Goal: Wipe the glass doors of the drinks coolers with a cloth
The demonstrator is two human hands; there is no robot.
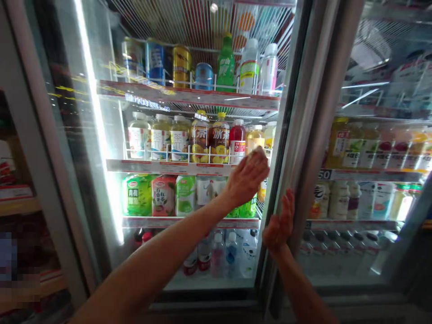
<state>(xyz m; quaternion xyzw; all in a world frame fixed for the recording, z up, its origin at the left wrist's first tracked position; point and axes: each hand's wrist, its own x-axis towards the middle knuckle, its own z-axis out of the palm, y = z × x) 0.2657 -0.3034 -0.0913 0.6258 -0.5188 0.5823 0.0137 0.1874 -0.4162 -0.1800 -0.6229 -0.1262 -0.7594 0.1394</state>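
Observation:
My left hand [248, 175] is stretched toward the glass door [199, 202] of a lit drinks fridge, fingers together and slightly blurred. A bit of what looks like a pale cloth [259, 152] shows at its fingertips; the palm side is hidden. Lower and to the right, my right hand [279, 225] is against or just in front of the metal door frame [303, 135]. Its fingers point up, somewhat bent and apart, with nothing seen in them. Whether it touches the frame I cannot tell.
Behind the glass, shelves hold cans [181, 66], bottled teas [200, 137] and drink pouches [138, 195], with more bottles [218, 254] at the bottom. A second fridge door with juice bottles [353, 146] is on the right. Store shelving [18, 207] stands at the left edge.

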